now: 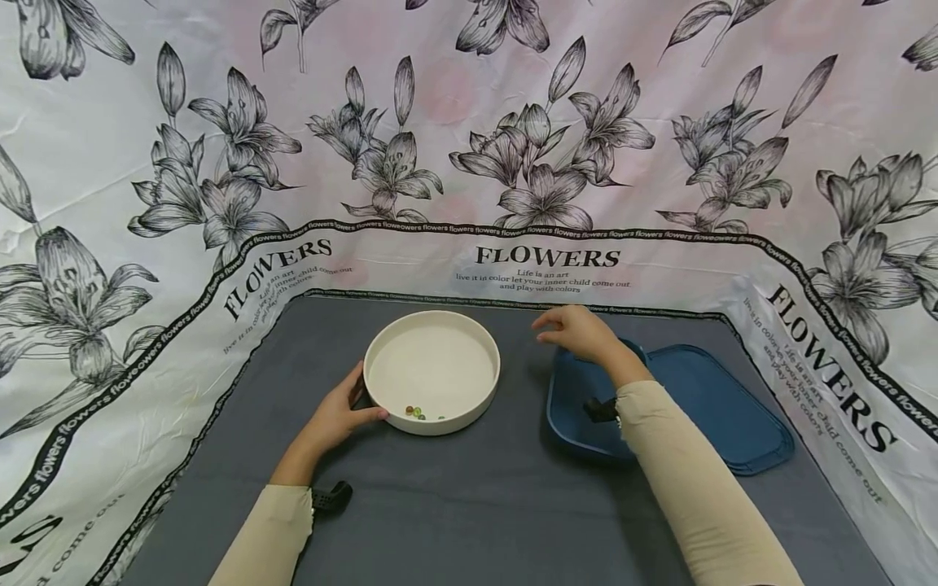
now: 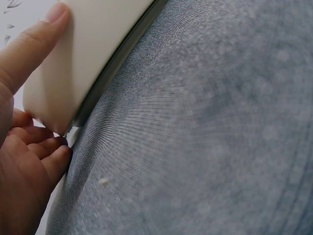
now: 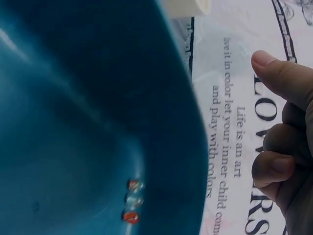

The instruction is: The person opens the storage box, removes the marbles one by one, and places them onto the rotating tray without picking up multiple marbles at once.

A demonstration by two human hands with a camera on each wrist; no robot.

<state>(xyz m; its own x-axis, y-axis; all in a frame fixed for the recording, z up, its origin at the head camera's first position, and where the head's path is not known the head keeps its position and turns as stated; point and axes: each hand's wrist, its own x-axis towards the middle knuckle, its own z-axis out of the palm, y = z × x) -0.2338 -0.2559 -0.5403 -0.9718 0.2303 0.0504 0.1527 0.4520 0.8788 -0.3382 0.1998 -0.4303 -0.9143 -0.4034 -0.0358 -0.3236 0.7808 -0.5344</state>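
Clamping the wall of a round cream tray [image 1: 431, 358] with the left hand [image 1: 339, 411], thumb laid against the outer side and fingers curled round toward the base. Seen just to the right of that gripping thumb, inside the tray and near its closest edge: a few small marbles [image 1: 414, 411] (brownish and green among them). Held out well to the right of that grip, apart from the tray: a right hand [image 1: 579, 332], with thumb extended and standing apart from loosely bent fingers. Set below the right wrist, reaching back toward the sleeve: a blue bin [image 1: 573, 407], with three glass balls [image 3: 132, 200] in a row along the foot of the inner wall (one orange-red, in the right wrist view). Lying to the right of the right forearm: a flat blue panel [image 1: 721, 407], partly hidden by the beige sleeve [image 1: 696, 480]; impossible to tell whether touching the bin. Spread beneath both hands: a dark grey cloth [image 1: 454, 513]. Bordering it beyond the hands: a pale sheet [image 1: 410, 260], printed with line-drawn lilies and the word "FLOWERS".
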